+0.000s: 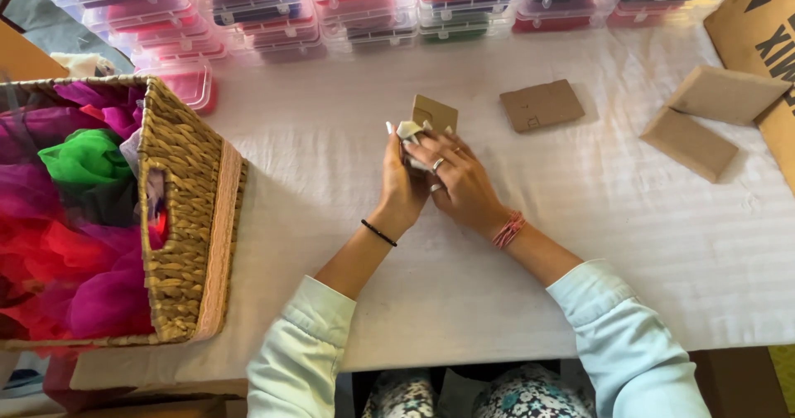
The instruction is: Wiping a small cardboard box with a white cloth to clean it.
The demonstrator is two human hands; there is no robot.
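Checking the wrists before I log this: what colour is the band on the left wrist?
Black: a thin band on the left wrist, clearest in the head view.

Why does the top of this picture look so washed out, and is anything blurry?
Head view: strong light bleaches the white tablecloth and the stacked plastic boxes at the top; the basket casts a soft shadow rightward; both hands, left hand and right hand, look slightly soft; edges bend a little.

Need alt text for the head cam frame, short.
Two hands, left hand and right hand, together grip a small brown card and pale fabric over a white-covered table. A wicker basket of bright fabric sits left; stacked clear boxes line the far edge.
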